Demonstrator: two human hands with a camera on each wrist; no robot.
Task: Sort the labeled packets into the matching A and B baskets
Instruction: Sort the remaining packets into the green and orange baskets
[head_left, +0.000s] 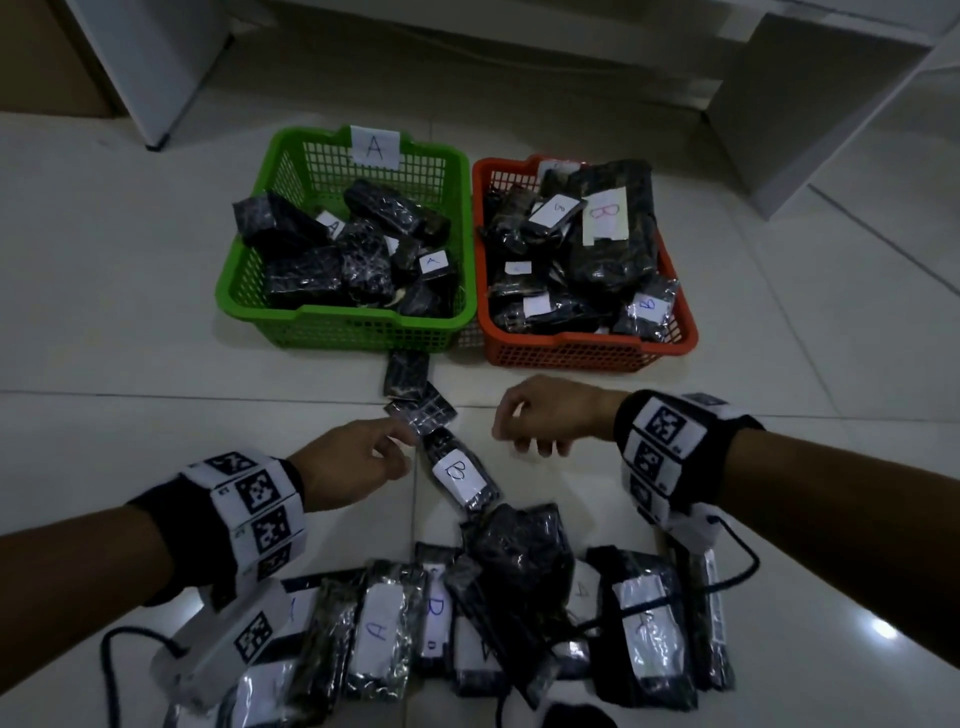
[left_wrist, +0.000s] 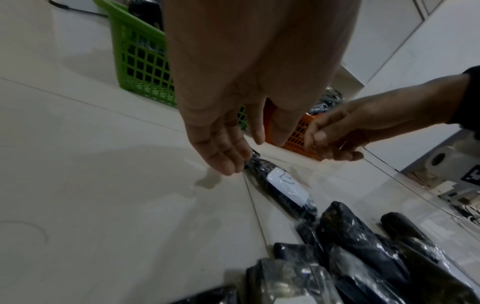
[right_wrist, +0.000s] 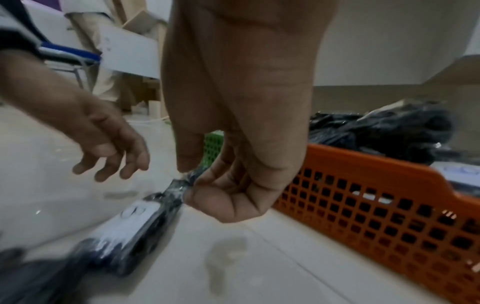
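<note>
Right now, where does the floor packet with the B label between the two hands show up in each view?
Head: B-labelled packet lies centre, between the hands.
Left wrist: B-labelled packet sits centre, below the left hand.
Right wrist: B-labelled packet lies lower left, blurred.
Shared landmark: orange basket.
</note>
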